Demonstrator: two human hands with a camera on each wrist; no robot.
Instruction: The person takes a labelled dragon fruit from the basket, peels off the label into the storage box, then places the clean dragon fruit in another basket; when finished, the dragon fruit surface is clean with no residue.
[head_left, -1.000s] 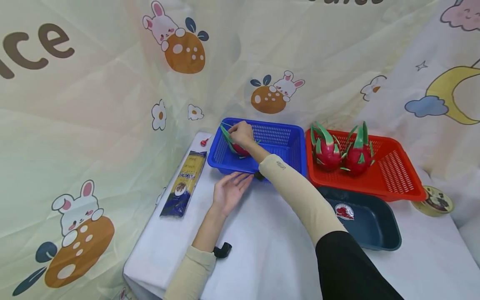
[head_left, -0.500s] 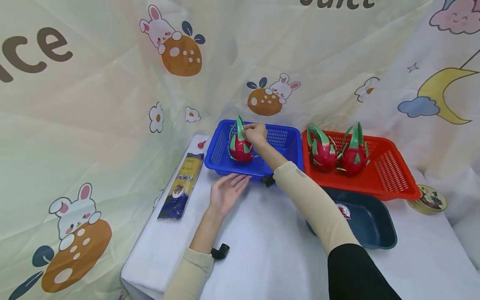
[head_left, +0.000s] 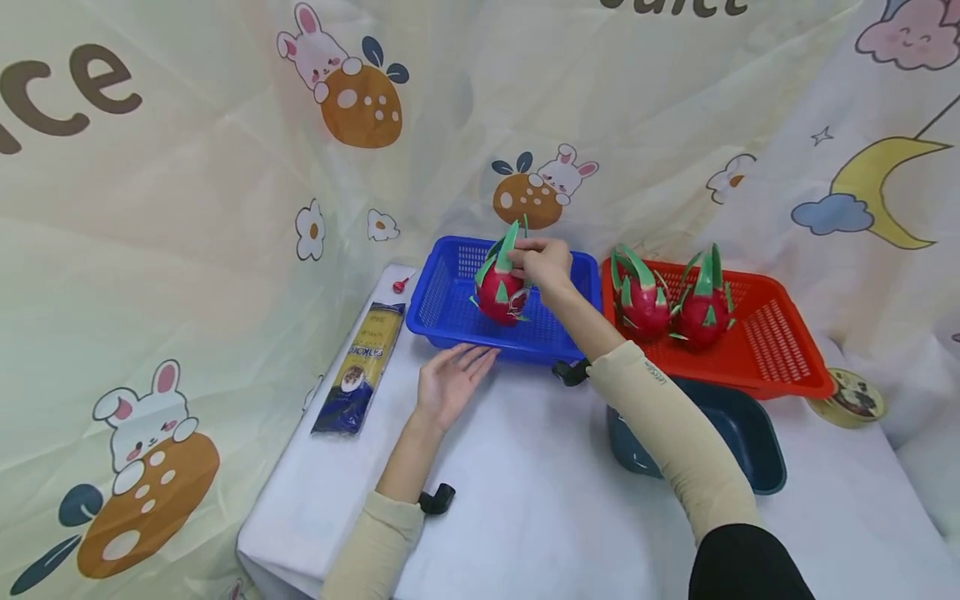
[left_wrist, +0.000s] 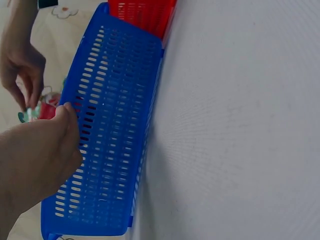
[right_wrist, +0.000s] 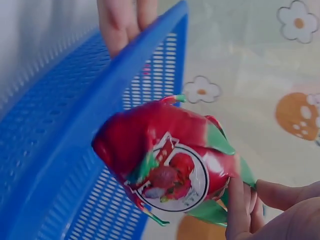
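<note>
My right hand [head_left: 546, 262] pinches a red dragon fruit [head_left: 498, 293] by its green leaves. The fruit hangs upright over the blue basket [head_left: 442, 308], leaves up. In the right wrist view, a round sticker shows on the dragon fruit [right_wrist: 127, 135], and its bottom end overlaps the basket's rim. My left hand [head_left: 448, 383] is palm up at the basket's front, its fingers extended and their tips right at the rim. From the left wrist, this hand [left_wrist: 45, 155] lies against the slotted side wall of the basket [left_wrist: 112, 120].
Right of the blue basket, a red basket [head_left: 750, 354] holds two more dragon fruits [head_left: 701, 317]. A dark teal tub [head_left: 765, 454] sits in front, partly behind the right sleeve. A round tin [head_left: 851, 398] is far right. A blue-gold packet [head_left: 360, 367] and small red item [head_left: 400, 285] lie left.
My right hand has lifted the dragon fruit from lying tilted in the blue basket to upright, and carried it rightward. My left hand has stayed at the basket's front rim.
</note>
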